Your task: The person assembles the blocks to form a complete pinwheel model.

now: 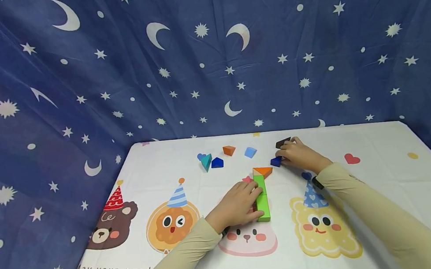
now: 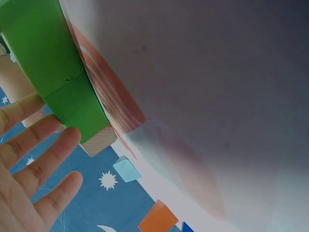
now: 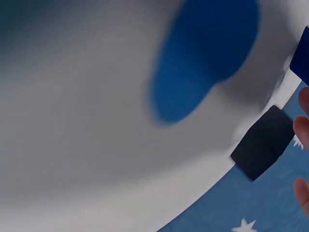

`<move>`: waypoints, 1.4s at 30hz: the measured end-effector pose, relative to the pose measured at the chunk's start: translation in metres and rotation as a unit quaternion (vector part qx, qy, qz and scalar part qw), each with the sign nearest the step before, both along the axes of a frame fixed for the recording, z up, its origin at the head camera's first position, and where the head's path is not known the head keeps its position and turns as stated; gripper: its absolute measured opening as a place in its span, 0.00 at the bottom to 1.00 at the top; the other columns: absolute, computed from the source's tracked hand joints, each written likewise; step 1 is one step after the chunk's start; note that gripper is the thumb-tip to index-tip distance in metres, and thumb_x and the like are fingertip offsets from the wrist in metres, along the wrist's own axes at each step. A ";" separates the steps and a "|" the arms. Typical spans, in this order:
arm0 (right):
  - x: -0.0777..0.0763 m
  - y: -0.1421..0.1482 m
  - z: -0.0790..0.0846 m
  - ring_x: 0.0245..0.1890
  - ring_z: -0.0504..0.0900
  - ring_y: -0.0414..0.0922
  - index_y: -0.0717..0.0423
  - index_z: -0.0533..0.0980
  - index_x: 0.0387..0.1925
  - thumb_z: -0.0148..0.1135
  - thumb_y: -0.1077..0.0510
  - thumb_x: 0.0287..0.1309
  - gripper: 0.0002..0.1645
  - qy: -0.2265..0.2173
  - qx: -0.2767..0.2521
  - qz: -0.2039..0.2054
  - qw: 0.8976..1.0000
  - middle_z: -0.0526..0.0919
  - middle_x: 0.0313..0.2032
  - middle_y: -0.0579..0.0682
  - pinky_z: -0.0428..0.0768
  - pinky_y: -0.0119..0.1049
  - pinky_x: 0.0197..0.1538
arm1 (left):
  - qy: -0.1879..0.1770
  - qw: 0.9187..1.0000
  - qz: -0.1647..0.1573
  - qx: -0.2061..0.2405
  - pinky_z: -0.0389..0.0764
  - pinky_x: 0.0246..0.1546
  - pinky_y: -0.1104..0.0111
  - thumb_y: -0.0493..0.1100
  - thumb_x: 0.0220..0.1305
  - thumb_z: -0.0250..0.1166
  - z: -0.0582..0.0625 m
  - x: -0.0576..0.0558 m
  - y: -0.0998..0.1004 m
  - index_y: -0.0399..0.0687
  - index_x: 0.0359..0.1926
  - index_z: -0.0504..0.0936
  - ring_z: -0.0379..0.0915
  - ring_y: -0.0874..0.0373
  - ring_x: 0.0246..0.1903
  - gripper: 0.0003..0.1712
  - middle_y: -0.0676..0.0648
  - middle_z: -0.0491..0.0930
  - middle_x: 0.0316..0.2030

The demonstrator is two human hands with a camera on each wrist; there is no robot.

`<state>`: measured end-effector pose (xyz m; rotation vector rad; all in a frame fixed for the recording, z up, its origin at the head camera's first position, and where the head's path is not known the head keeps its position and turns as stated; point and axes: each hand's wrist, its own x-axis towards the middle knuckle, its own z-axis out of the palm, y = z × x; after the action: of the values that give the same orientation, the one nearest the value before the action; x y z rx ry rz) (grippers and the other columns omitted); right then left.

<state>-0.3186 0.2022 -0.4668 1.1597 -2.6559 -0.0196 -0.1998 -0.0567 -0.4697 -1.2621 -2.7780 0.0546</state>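
My left hand (image 1: 239, 203) rests beside a line of green blocks (image 1: 262, 198), its spread fingers touching their left side. In the left wrist view, the fingertips (image 2: 72, 137) lie along the green block (image 2: 79, 106), which has a bare wood end. An orange triangular block (image 1: 264, 171) sits at the far end of this line. Further right, my right hand (image 1: 302, 155) reaches to a dark block (image 1: 282, 143), with a dark blue block (image 1: 276, 162) close by. In the right wrist view, a fingertip (image 3: 301, 129) meets the dark block (image 3: 264, 142); most of that hand is out of frame.
Toward the back left lie a teal block (image 1: 206, 163), a dark blue block (image 1: 217, 163), an orange block (image 1: 229, 150) and a light blue block (image 1: 250, 152). A printed white cloth (image 1: 390, 194) covers the table. Behind its far edge hangs a blue starry curtain (image 1: 191, 57).
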 end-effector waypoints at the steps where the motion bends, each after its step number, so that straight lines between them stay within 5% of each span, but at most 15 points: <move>1: -0.001 -0.003 0.000 0.38 0.79 0.49 0.52 0.82 0.36 0.72 0.59 0.45 0.13 0.002 0.000 0.002 1.000 0.86 0.34 0.50 0.71 0.54 0.48 | 0.000 1.000 0.000 0.000 0.64 0.66 0.66 0.66 0.63 0.52 0.000 0.000 0.000 0.50 0.60 0.68 0.67 0.56 0.58 0.33 0.50 0.70 0.57; 17: -0.006 -0.037 0.001 0.37 0.79 0.47 0.51 0.82 0.37 0.69 0.59 0.49 0.10 -0.005 -0.002 0.032 0.999 0.85 0.33 0.48 0.73 0.53 0.48 | -0.005 1.000 -0.002 -0.001 0.63 0.66 0.65 0.66 0.63 0.52 0.001 -0.001 0.000 0.50 0.60 0.68 0.67 0.55 0.58 0.34 0.49 0.70 0.57; 42: -0.007 -0.053 0.002 0.35 0.79 0.45 0.46 0.83 0.36 0.70 0.62 0.47 0.12 -0.016 -0.010 0.072 0.997 0.85 0.32 0.45 0.73 0.52 0.47 | 0.012 1.000 -0.010 0.009 0.65 0.64 0.65 0.66 0.62 0.53 -0.004 -0.003 0.000 0.50 0.58 0.70 0.68 0.56 0.56 0.33 0.49 0.71 0.55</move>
<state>-0.3259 0.1496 -0.4646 1.3524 -2.5870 0.0507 -0.2023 -0.0570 -0.4732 -1.2760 -2.7388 0.0441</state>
